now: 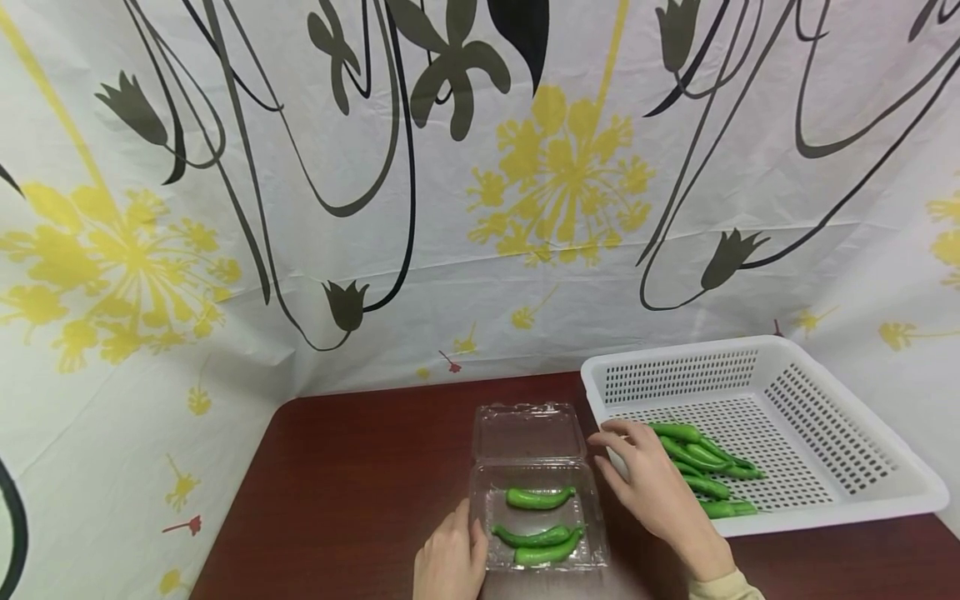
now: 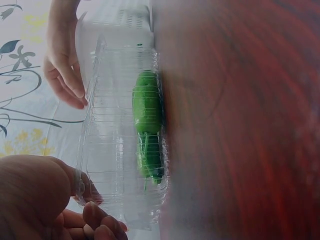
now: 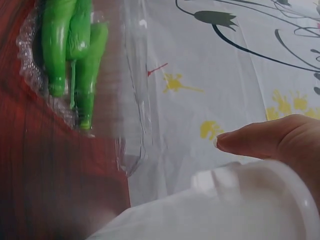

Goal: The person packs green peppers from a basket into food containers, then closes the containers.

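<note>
A clear plastic clamshell box [image 1: 528, 435] lies open on the table, its lid folded back away from me. In its base are three green peppers: one at the back [image 1: 540, 499] and two close together nearer the front [image 1: 550, 552]. My left hand [image 1: 452, 557] holds the box's left side, thumb and fingers about its rim in the left wrist view. My right hand [image 1: 647, 482] hovers over the near-left edge of a white basket [image 1: 926, 492], fingers spread and pointing toward the box, nothing between them. Several green peppers [image 1: 708, 458] lie in the basket's left part, partly hidden by that hand.
The dark red table [image 1: 360, 483] stretches left of the box. Behind it hangs a white cloth [image 1: 442, 217] with yellow and dark flower prints, which also runs along both sides. The basket's raised left wall stands close beside the box.
</note>
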`<state>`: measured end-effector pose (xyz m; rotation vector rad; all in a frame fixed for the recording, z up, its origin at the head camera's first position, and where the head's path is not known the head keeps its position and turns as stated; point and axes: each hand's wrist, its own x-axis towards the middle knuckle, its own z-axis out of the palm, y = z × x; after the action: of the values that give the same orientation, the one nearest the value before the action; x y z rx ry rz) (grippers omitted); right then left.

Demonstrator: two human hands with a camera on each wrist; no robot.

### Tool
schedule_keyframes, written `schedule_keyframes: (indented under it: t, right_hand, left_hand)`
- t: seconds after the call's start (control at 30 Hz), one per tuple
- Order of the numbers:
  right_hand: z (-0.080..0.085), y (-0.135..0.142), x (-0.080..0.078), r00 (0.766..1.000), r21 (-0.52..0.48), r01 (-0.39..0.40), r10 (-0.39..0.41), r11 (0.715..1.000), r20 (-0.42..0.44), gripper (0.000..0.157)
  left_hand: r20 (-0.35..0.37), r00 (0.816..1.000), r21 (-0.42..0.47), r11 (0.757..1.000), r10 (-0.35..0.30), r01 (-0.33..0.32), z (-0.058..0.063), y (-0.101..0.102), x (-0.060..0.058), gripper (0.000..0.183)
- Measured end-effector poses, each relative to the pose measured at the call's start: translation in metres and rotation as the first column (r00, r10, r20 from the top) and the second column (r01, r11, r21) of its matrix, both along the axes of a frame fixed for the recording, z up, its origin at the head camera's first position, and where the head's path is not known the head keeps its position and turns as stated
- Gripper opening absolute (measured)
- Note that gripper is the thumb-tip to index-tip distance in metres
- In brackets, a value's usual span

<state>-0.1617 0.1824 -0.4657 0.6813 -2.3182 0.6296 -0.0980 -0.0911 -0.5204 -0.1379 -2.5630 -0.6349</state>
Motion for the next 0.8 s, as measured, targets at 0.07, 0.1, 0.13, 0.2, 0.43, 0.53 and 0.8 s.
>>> schedule_keyframes:
  t: [0.07,0.1,0.13,0.2,0.43,0.53,0.8]
  right_hand:
    - [0.001,0.002,0.000,1.000,-0.001,0.010,-0.010,1.000,0.011,0.029]
    - [0.001,0.003,0.000,1.000,-0.001,0.014,-0.014,1.000,0.018,0.029]
    - [0.001,0.004,0.001,1.000,-0.001,0.017,-0.017,1.000,0.024,0.029]
    - [0.002,0.005,0.001,0.999,0.000,0.022,-0.022,1.000,0.032,0.029]
    - [0.002,0.008,0.000,0.998,-0.007,0.041,-0.041,0.999,0.053,0.028]
    - [0.002,0.010,-0.001,0.998,-0.013,0.045,-0.044,0.999,0.052,0.026]
    - [0.005,0.013,0.001,0.995,-0.034,0.060,-0.058,0.998,0.077,0.025]
  left_hand:
    - [0.004,1.000,0.000,1.000,0.001,-0.001,0.000,0.000,0.000,0.027]
    - [0.008,1.000,0.000,1.000,0.000,0.000,0.000,0.000,0.000,0.028]
    - [0.010,1.000,0.001,1.000,0.001,-0.001,0.000,0.000,0.000,0.028]
    - [0.017,1.000,0.002,1.000,-0.001,0.001,0.000,-0.001,0.000,0.028]
    - [0.032,0.999,0.002,1.000,-0.010,0.010,0.000,-0.001,-0.002,0.028]
    - [0.035,0.999,0.001,1.000,-0.010,0.010,0.000,-0.001,-0.002,0.028]
    - [0.025,1.000,0.001,1.000,-0.013,0.012,-0.001,-0.001,-0.002,0.028]
